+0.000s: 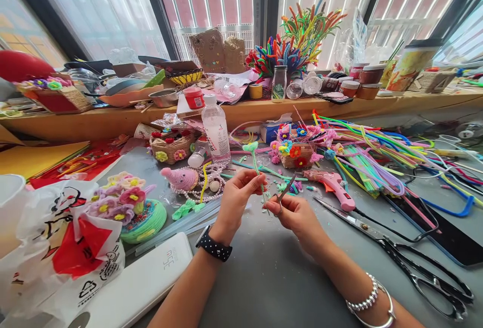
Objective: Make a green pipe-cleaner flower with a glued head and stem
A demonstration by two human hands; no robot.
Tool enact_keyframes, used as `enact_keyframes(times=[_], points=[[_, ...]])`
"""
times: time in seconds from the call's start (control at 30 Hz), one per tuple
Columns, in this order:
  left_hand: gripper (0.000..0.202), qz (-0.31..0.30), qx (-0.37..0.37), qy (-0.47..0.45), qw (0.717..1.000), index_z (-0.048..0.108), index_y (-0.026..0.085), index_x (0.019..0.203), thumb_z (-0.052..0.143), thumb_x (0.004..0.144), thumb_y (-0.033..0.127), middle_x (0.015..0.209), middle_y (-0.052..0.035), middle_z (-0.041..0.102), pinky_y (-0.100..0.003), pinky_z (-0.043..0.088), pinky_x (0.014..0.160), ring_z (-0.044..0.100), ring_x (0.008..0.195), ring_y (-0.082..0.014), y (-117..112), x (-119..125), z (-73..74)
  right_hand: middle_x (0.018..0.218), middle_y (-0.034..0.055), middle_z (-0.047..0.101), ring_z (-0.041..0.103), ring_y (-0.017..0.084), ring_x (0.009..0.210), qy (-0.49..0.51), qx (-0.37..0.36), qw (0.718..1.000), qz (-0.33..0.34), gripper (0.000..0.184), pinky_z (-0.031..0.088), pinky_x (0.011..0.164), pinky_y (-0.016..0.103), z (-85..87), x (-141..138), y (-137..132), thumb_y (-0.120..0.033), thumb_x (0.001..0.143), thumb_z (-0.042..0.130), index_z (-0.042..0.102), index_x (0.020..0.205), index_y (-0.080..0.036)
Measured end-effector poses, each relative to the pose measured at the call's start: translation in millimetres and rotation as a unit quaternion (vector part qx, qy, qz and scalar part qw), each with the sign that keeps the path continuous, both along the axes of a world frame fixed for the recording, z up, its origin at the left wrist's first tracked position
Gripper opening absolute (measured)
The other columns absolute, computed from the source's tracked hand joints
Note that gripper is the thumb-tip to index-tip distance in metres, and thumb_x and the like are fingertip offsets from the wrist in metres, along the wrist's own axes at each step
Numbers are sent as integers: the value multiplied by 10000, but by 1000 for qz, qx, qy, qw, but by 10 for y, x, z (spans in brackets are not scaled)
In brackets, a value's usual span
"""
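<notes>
- A green pipe-cleaner stem point(257, 169) topped with a pale flower is pinched between the closed fingers of the left hand point(237, 198).
- Small scissors point(284, 193) are gripped in the right hand point(296, 213), blades parted, tips just beside the stem.
- Stem is judged not yet cut; trimming remains.
- Finished flower baskets point(296, 153) stand beyond the fingertips; a pink glue gun point(332, 184) lies right of them.

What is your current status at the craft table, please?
Left hand pinching a thin green pipe-cleaner stem with flower top. Right hand holding small metal scissors, blades at the stem. Pink glue gun lies just right.
</notes>
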State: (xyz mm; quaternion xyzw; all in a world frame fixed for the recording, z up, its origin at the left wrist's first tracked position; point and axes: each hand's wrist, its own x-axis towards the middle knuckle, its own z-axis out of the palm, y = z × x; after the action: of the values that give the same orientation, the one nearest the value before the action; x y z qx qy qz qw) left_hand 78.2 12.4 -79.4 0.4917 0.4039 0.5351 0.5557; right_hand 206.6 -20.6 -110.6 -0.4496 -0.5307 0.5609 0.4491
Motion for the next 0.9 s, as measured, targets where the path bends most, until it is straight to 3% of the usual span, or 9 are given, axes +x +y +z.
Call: enact_keyframes(times=[0.17, 0.37, 0.67, 0.9], points=[[142, -3, 11, 10, 1000, 572, 142, 688, 620, 646, 270, 612, 17, 577, -210, 420, 587, 513, 579, -79, -16, 15, 14, 541, -45, 375, 266, 63, 479, 5, 8, 1000, 10, 261, 206, 439, 202, 9, 4, -9, -408, 670, 593, 550, 665, -151], [139, -77, 2, 82, 994, 612, 140, 707, 621, 638, 260, 640, -6, 600, -229, 428, 597, 533, 599, -103, -53, 34, 62, 525, -53, 331, 197, 49, 451, 22, 14, 999, -43, 286, 169, 410, 199, 26, 27, -2, -427, 681, 579, 577, 703, -142], [202, -48, 3, 63, 997, 608, 140, 805, 623, 639, 255, 610, -2, 592, -233, 434, 583, 532, 572, -99, -8, 2, 28, 496, -66, 224, 157, 49, 425, 26, 22, 997, -66, 417, 124, 386, 203, -16, 40, 35, -529, 709, 495, 588, 707, -123], [268, -141, 5, 78, 987, 489, 161, 842, 635, 625, 216, 561, 40, 558, -223, 421, 533, 541, 522, -91, -17, 13, 11, 494, -63, 311, 186, 41, 415, 73, 41, 985, -151, 338, 152, 395, 202, -21, 89, 80, -473, 696, 552, 569, 714, -136]])
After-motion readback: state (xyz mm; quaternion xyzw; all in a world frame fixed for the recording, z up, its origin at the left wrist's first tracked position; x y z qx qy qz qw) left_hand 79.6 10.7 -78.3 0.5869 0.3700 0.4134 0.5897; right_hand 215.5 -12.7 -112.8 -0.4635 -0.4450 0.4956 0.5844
